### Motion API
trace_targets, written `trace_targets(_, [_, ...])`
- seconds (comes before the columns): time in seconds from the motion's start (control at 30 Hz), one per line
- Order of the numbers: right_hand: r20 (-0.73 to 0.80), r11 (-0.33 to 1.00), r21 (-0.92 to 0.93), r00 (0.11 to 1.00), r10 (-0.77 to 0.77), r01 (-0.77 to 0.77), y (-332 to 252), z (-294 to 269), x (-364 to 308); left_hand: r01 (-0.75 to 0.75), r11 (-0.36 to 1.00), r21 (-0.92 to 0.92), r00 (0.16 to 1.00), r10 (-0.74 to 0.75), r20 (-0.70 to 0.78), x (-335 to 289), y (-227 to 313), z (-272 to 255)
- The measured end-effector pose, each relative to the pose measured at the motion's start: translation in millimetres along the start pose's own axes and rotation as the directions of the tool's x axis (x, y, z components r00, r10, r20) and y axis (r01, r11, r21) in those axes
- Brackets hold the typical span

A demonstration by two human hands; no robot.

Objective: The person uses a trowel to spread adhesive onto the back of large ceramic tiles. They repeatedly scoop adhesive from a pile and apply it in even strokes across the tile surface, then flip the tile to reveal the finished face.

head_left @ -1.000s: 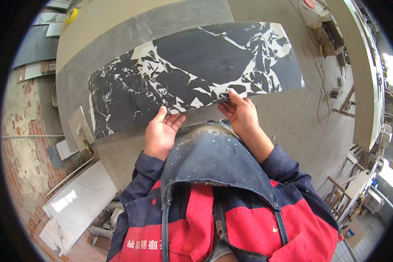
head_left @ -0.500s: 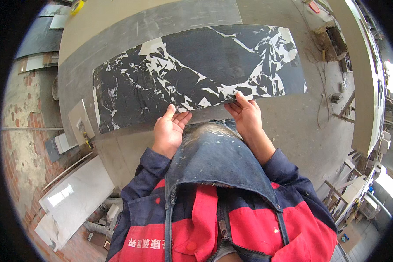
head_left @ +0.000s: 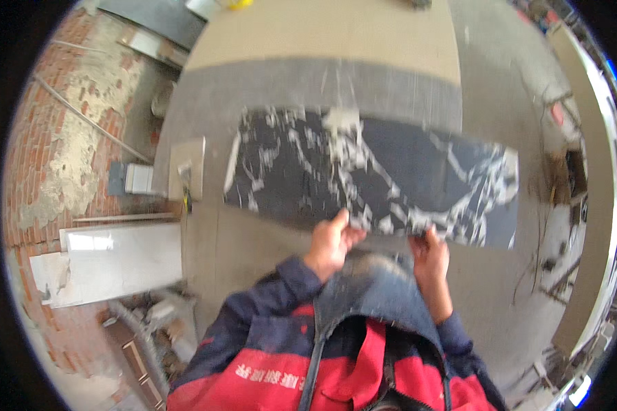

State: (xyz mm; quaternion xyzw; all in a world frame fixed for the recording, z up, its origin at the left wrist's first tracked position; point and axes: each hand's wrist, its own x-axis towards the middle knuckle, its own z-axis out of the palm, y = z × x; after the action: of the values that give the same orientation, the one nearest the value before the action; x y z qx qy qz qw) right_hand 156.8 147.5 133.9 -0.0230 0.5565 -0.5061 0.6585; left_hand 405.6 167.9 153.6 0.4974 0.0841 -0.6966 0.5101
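A long black stone-look slab [head_left: 404, 164] with white veining stretches across in front of me. Both my hands grip its near edge, thumbs on top and fingers curled below. My left hand [head_left: 331, 241] holds it left of the middle, and my right hand [head_left: 430, 255] holds it a little farther right. The fingers under the slab are partly hidden. Beyond its far edge lies a grey board surface [head_left: 267, 82]. Whether the slab rests on that surface or is lifted off it, I cannot tell.
A beige panel [head_left: 322, 34] lies at the far side, with a yellow roll [head_left: 238, 3] on it. At the left are a small board with a tool [head_left: 187, 171], white glossy slabs [head_left: 123, 260] and a brick wall [head_left: 82, 103]. A long pale panel [head_left: 596, 171] stands at the right.
The view has swung, so everything sits lower and farther right. The slab has turned, its right end now nearer me. Both hands keep their grip on its near edge.
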Motion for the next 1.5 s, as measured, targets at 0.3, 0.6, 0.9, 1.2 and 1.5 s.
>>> trace_targets(0.3, [-0.06,0.997,0.044,0.996,0.064,-0.062,0,8,-1,0.044,0.988,-0.147,0.998,-0.051,-0.044,2,-1,1])
trace_targets(0.6, [-0.075,0.996,0.06,0.995,0.072,-0.067,0,7,0,0.051,0.988,-0.147,0.997,-0.06,-0.053,9,-4,-4])
trace_targets(0.9, [-0.034,0.996,0.066,0.997,0.07,-0.067,-5,5,-1,0.016,0.979,-0.202,0.998,-0.026,-0.05,4,-3,4])
trace_targets(1.2, [-0.005,0.996,0.023,0.996,0.09,-0.089,-8,2,-2,0.012,0.979,-0.205,0.999,-0.021,-0.041,3,-7,1])
trace_targets(1.5, [-0.008,0.996,0.033,0.997,0.082,-0.082,-10,6,-6,0.004,0.985,-0.17,0.997,-0.016,-0.069,4,-6,4])
